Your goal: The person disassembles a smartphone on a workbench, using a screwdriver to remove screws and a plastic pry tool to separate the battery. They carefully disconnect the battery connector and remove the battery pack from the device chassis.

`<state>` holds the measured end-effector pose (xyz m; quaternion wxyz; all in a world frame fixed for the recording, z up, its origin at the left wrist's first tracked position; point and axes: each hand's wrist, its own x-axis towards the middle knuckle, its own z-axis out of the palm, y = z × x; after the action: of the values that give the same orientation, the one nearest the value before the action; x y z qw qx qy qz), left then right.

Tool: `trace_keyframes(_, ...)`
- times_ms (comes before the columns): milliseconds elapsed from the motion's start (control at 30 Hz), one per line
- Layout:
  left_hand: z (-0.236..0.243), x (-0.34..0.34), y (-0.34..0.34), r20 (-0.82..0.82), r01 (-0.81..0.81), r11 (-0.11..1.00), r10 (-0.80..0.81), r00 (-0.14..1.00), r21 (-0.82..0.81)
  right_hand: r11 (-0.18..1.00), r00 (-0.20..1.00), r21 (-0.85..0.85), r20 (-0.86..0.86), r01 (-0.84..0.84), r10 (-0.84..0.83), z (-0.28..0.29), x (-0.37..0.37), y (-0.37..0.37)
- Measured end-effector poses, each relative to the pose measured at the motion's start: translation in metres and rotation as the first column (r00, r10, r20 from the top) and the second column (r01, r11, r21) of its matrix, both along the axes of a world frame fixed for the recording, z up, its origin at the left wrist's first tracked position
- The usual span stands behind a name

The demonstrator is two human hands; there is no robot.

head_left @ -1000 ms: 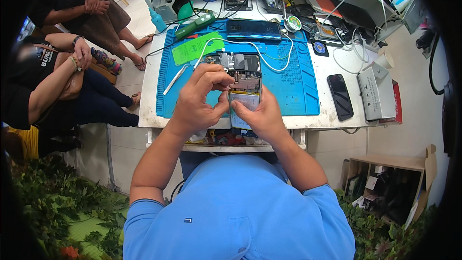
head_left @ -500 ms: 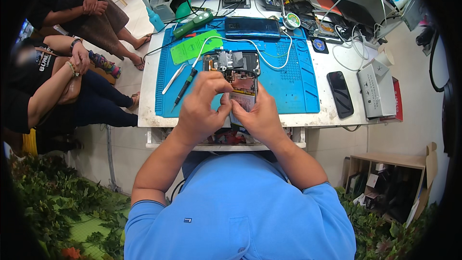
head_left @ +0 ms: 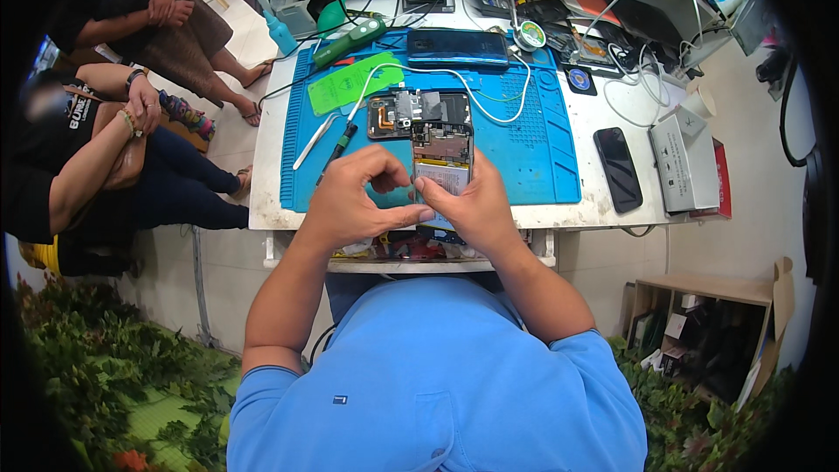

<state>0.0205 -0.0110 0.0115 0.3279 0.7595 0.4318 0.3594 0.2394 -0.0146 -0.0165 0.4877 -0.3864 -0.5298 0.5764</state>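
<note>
**Steady the opened phone while working its edge**

I start from the blue work mat (head_left: 542, 157) covering the white table (head_left: 594, 210). Above its near edge I hold the opened phone (head_left: 443, 168), back off, innards showing. My right hand (head_left: 472, 210) is closed around its lower end; my left hand (head_left: 354, 201) pinches at its left edge, fingertips meeting. I judge slow, even pressure best, keeping the phone level. Tweezers (head_left: 313, 140) lie just left.
</note>
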Motion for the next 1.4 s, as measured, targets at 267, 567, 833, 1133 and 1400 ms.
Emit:
trace_keyframes(267,-0.003,0.013,-0.002,-0.181,-0.075,0.991,0.095,0.979,0.112,0.997,0.999,0.074,0.045,0.005,-0.008,-0.005,-0.001,0.000)
trace_keyframes(567,0.001,0.025,-0.007,-0.022,-0.178,0.984,0.178,0.984,-0.007,0.996,1.000,0.089,0.009,0.014,-0.015,0.001,0.000,-0.001)
trace_keyframes(833,-0.018,0.006,0.002,0.293,0.072,0.863,0.090,0.952,-0.500,0.992,0.988,-0.074,-0.124,-0.100,0.090,-0.006,0.012,0.008)
trace_keyframes(1133,-0.021,-0.009,0.012,0.386,0.235,0.727,0.045,0.921,-0.645,0.958,0.976,-0.233,-0.176,-0.170,0.131,0.003,0.017,0.017)
trace_keyframes(1400,-0.021,-0.009,0.009,0.441,0.277,0.695,0.064,0.895,-0.664,0.930,0.960,-0.323,-0.265,-0.177,0.091,-0.009,0.017,0.018)
